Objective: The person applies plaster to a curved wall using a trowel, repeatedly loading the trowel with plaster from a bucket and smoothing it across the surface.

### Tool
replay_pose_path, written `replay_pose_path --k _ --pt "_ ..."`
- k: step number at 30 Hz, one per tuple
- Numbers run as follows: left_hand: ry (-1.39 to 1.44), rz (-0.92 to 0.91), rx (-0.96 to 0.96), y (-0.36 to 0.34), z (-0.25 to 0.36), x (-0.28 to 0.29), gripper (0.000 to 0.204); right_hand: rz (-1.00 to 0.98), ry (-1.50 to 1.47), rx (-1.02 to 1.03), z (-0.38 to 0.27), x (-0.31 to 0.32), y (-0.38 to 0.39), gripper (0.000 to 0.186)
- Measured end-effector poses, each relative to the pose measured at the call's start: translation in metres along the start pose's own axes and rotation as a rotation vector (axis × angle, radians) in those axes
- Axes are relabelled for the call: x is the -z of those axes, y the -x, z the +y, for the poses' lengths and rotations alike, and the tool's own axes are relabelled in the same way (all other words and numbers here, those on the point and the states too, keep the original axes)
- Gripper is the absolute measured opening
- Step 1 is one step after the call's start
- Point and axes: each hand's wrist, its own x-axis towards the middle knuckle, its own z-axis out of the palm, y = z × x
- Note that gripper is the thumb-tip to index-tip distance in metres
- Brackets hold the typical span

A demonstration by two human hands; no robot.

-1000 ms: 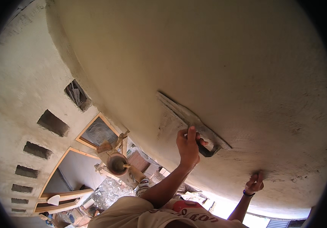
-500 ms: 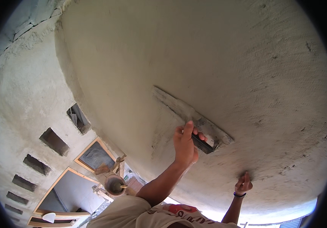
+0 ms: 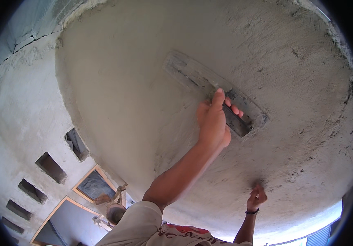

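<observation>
The left hand [image 3: 213, 123] is closed around the handle [image 3: 236, 119] of the trowel [image 3: 201, 78]. The thumb lies along the top of the grip; the fingers wrap around its far side. The trowel is located at the upper middle of the view, over the plaster wall [image 3: 119, 82]. Its long blade is set diagonally, one end to the upper left and the other to the lower right, with its face parallel to the wall. Contact along the full blade edge cannot be confirmed.

The right hand [image 3: 257, 199] is positioned lower and to the right, with its fingers bent and close to the wall. Whether it touches the wall or pinches anything cannot be told. A dark band [image 3: 252, 211] encircles the right wrist.

Wall finish: smooth to the left of the trowel; coarse and pitted to the right.

A pale wall [image 3: 28, 115] adjoins at the left. It contains a row of rectangular openings [image 3: 51, 167]. Below these are a small wooden frame [image 3: 85, 177] and a larger frame [image 3: 49, 219]. A bucket [image 3: 115, 213] stands beside the small frame, partly covered by the light sleeve [image 3: 137, 221] of the left arm.
</observation>
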Motion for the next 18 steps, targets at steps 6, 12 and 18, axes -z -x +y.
replay_pose_path --k 6,12,18 --pt "0.000 -0.053 0.053 -0.008 0.004 -0.015 0.024 0.050 0.107 0.546 -0.175 0.006 -0.203 0.032" --pt "-0.089 0.081 0.199 -0.004 0.029 -0.046 0.032 -0.459 0.062 0.561 -0.238 -0.041 -0.296 0.052" --pt "-0.430 0.077 0.379 0.004 0.049 -0.073 0.042 -0.561 0.130 0.322 -0.222 -0.036 -0.317 0.048"
